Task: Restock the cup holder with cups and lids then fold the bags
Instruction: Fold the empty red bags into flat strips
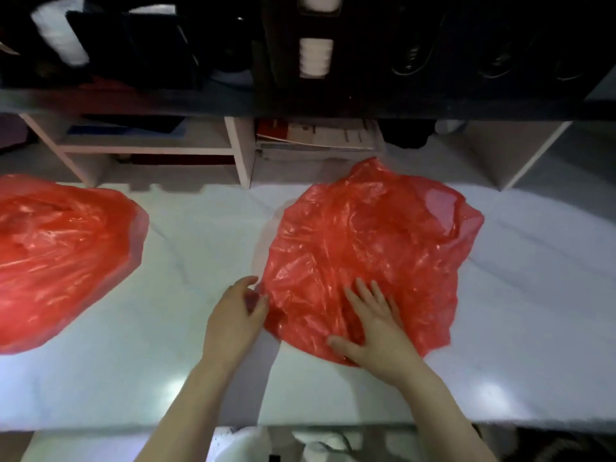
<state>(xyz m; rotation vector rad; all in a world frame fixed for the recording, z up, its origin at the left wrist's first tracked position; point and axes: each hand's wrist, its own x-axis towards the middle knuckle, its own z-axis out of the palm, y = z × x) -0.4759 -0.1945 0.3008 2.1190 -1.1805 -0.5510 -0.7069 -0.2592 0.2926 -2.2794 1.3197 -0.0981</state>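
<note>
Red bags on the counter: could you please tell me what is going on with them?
A person is working on the right-hand red bag, spread on the white counter. The right hand presses flat on its near part while the left hand pinches its left edge. A second red bag lies to the left, untouched. White cups sit stacked in the dark holder behind.

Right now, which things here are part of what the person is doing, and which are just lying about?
Part of the job:
crumpled red plastic bag
second red plastic bag, far left
stack of white cups in the dark cup holder
left hand pinching the first bag's edge
right hand flat on it

Just lying about:
pile of papers on the shelf
</note>
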